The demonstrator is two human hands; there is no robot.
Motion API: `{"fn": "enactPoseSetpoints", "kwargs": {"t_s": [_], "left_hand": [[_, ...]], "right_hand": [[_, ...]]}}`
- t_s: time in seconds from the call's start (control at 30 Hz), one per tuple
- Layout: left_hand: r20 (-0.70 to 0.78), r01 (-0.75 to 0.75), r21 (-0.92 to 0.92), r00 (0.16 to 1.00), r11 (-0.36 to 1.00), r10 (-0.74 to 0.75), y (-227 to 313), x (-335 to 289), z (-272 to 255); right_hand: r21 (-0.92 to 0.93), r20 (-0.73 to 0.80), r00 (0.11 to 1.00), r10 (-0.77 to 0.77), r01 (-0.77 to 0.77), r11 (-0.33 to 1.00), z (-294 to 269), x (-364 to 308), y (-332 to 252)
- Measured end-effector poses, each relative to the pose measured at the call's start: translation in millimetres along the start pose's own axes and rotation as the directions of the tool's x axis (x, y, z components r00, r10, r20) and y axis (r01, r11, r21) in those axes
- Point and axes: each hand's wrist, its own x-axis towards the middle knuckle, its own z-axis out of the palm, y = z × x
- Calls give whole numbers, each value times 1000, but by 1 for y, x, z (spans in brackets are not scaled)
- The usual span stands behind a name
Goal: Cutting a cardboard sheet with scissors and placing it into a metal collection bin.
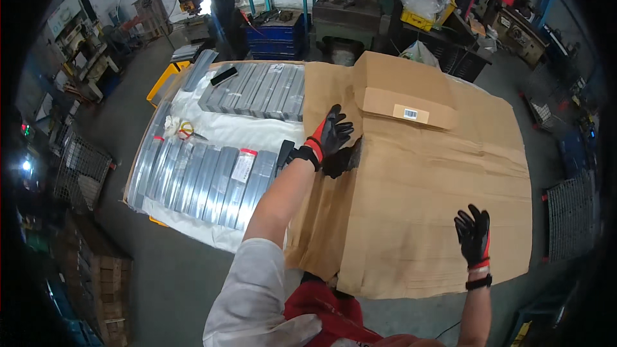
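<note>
My left hand (333,133), in a black work glove with a red cuff, hovers over the crease of a large brown cardboard sheet (437,199) with its fingers spread. Just below it shows a dark patch (342,160), either a shadow or a black thing; I cannot tell. Over the sheet's right part is my right hand (474,236), gloved alike, fingers apart and holding nothing. A flat cardboard box (405,87) with a white label lies at the sheet's far edge. To the left, silver-grey metal strips in clear wrap (199,180) lie side by side on white cloth.
Behind them is a second row of grey wrapped strips (257,90), with a black phone-like object (223,76) on top. Scissors (186,131) rest on the white cloth (225,130). Wire cages (83,167) stand beside the table; a blue drawer unit (276,42) is behind it.
</note>
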Motion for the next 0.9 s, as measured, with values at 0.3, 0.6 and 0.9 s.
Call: {"fn": "enactPoseSetpoints", "kwargs": {"t_s": [0.3, 0.6, 0.9], "left_hand": [[-241, -39, 394, 960, 918, 144, 23, 94, -8], [-134, -134, 716, 937, 685, 324, 24, 177, 21], [191, -63, 112, 981, 992, 41, 29, 193, 13]], "right_hand": [[-386, -85, 996, -29, -6, 922, -45, 254, 10], [-329, -259, 938, -230, 138, 934, -31, 364, 10], [-228, -140, 983, -115, 81, 970, 34, 362, 19]]}}
